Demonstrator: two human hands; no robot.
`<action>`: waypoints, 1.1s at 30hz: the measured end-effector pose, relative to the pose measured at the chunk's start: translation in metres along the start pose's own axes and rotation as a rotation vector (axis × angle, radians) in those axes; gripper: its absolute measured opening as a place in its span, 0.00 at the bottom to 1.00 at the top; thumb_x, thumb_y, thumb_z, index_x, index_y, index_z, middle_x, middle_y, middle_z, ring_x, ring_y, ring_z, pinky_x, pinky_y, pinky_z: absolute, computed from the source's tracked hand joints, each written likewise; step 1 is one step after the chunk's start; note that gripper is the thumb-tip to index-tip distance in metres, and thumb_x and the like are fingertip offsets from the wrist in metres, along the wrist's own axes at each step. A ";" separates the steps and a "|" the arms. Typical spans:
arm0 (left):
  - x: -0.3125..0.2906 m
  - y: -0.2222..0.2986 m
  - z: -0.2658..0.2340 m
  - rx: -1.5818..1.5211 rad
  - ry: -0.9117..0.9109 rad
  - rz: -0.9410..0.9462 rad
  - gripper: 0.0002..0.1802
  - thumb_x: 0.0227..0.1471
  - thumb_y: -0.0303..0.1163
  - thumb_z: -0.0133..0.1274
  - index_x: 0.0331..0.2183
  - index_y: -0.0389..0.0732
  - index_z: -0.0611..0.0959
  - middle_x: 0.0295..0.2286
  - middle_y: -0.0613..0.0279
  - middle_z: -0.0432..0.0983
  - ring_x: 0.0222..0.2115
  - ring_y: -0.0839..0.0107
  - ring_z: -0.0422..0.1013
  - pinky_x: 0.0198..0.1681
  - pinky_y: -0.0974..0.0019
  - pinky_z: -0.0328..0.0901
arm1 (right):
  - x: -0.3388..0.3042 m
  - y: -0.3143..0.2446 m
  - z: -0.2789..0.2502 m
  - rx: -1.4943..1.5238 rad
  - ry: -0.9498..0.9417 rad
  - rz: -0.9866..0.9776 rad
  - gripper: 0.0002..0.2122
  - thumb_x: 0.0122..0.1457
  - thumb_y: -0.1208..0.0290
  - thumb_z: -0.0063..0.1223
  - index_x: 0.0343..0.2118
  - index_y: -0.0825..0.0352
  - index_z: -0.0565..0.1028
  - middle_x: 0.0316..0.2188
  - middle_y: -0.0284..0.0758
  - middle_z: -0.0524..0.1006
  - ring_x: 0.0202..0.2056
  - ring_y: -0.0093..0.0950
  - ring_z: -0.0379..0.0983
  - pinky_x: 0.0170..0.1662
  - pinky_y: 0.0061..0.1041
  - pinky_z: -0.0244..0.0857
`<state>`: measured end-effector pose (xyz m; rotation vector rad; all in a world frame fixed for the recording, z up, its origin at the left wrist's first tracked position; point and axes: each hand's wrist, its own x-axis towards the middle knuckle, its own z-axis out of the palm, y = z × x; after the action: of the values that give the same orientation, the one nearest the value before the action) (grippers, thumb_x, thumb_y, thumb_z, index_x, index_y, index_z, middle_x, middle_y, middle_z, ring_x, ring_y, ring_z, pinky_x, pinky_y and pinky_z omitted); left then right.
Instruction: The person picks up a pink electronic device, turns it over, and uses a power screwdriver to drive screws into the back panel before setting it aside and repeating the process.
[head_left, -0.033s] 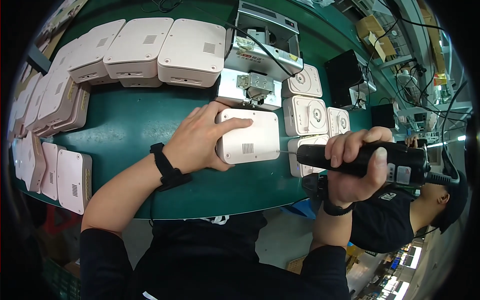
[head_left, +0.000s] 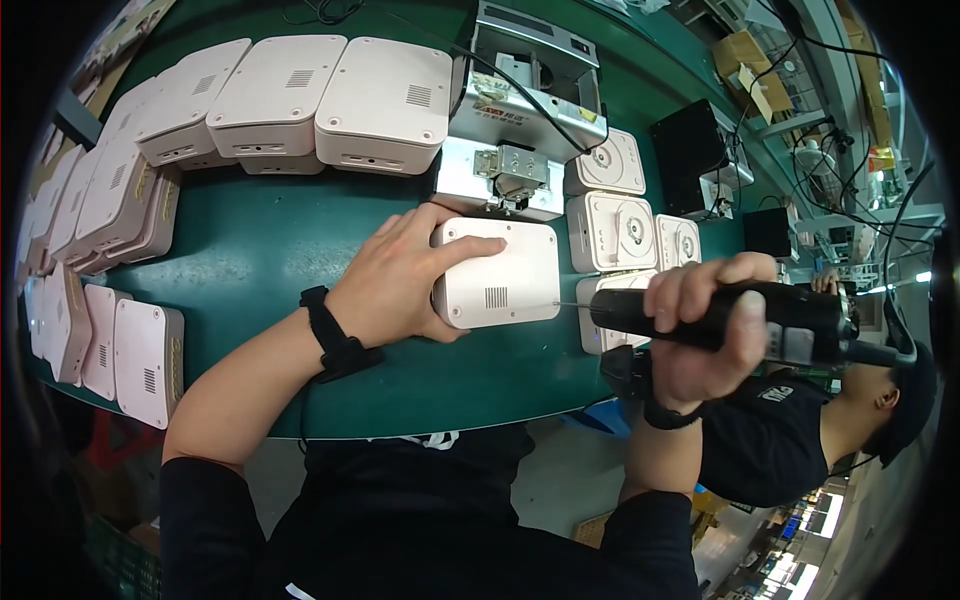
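- While the left hand (head_left: 392,265) spreads over the left end of a white rounded rectangular plastic box (head_left: 525,265), one finger lies across the top face and the others bend around its edges.
- The box lies flat in the middle of the green smooth-topped table (head_left: 250,230), its small slotted vent (head_left: 496,298) facing up on the near side.
- The right hand (head_left: 698,368) is wrapped around a black cylindrical corded power screwdriver (head_left: 625,306), held nearly level.
- The screwdriver's thin metal bit (head_left: 574,304) points left and reaches the box's near right corner; whether its tip sits in a hole is too small to tell.
- A black band (head_left: 340,340) circles the left wrist.
- Just beyond the box stands a silver metal machine (head_left: 500,125).
- To the right of the box are white square units with round dials (head_left: 612,230).
- Similar white vented boxes (head_left: 385,95) stand in a curved row along the far and left parts of the table.
- At the right, beyond the screwdriver, is a co-worker in a black shirt (head_left: 765,440).
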<state>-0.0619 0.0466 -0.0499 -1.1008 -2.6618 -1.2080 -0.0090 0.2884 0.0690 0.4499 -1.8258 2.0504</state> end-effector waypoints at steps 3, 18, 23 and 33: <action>-0.001 0.001 0.000 -0.005 -0.012 -0.009 0.46 0.24 0.35 0.73 0.52 0.58 0.77 0.49 0.55 0.65 0.49 0.55 0.67 0.53 0.56 0.62 | -0.005 0.012 -0.005 0.030 0.045 0.016 0.13 0.62 0.58 0.43 0.38 0.63 0.63 0.19 0.32 0.65 0.16 0.24 0.61 0.24 0.26 0.61; -0.003 0.000 -0.005 0.004 -0.020 -0.024 0.47 0.23 0.36 0.74 0.53 0.59 0.77 0.49 0.56 0.65 0.48 0.54 0.67 0.53 0.56 0.62 | 0.026 0.003 0.021 0.110 -0.022 -0.023 0.13 0.63 0.59 0.44 0.39 0.64 0.64 0.19 0.32 0.65 0.16 0.24 0.60 0.24 0.28 0.61; -0.002 0.001 -0.004 0.015 -0.013 -0.004 0.47 0.23 0.36 0.74 0.53 0.59 0.77 0.49 0.56 0.64 0.47 0.55 0.67 0.53 0.56 0.62 | 0.072 0.015 0.050 0.160 -0.054 -0.096 0.12 0.63 0.59 0.43 0.39 0.64 0.66 0.19 0.32 0.67 0.17 0.24 0.61 0.26 0.28 0.61; -0.008 0.000 -0.008 0.014 -0.015 -0.019 0.46 0.25 0.39 0.73 0.53 0.58 0.76 0.49 0.56 0.64 0.47 0.55 0.67 0.53 0.56 0.62 | 0.069 0.020 0.052 0.147 -0.037 -0.013 0.13 0.63 0.57 0.43 0.38 0.64 0.67 0.20 0.32 0.67 0.16 0.24 0.61 0.24 0.28 0.60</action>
<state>-0.0576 0.0367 -0.0469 -1.0899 -2.6934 -1.1875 -0.0796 0.2387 0.0889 0.5410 -1.6948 2.1898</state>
